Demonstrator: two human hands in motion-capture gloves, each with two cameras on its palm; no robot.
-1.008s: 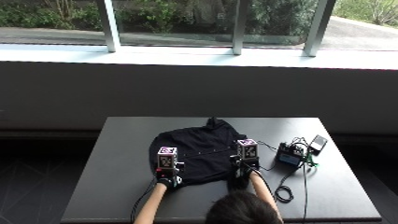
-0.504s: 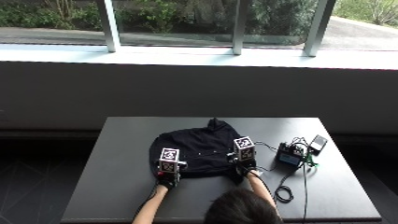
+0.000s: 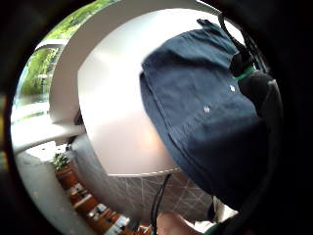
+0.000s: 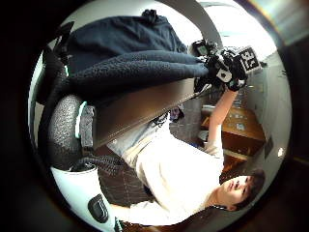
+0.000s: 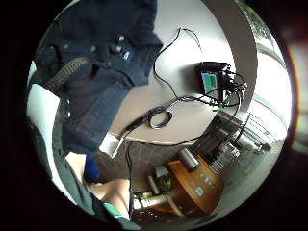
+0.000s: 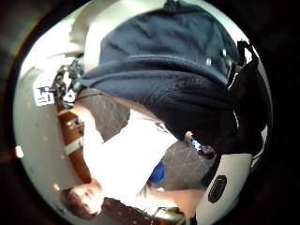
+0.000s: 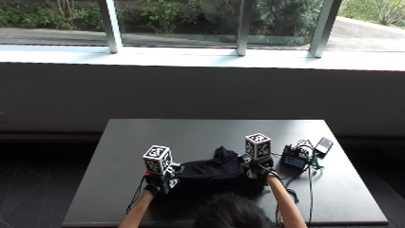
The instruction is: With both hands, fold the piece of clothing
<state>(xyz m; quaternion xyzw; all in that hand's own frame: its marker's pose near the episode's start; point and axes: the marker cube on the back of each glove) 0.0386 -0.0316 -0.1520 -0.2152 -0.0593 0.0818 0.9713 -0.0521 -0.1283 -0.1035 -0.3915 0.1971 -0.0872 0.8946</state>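
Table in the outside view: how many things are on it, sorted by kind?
Dark navy cloth garment: 1
Small dark electronic box with cables: 1
Small black phone-like device: 1
Black-gloved hands: 2, left hand, right hand
Total: 5, on the dark rectangular table

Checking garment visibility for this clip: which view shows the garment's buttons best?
The right little finger side palm view: the garment fills it close up, with several buttons along a seam. The left little finger side palm view shows two; the right thumb side view a couple. The outside view and the left thumb side view show only dark cloth on the table.
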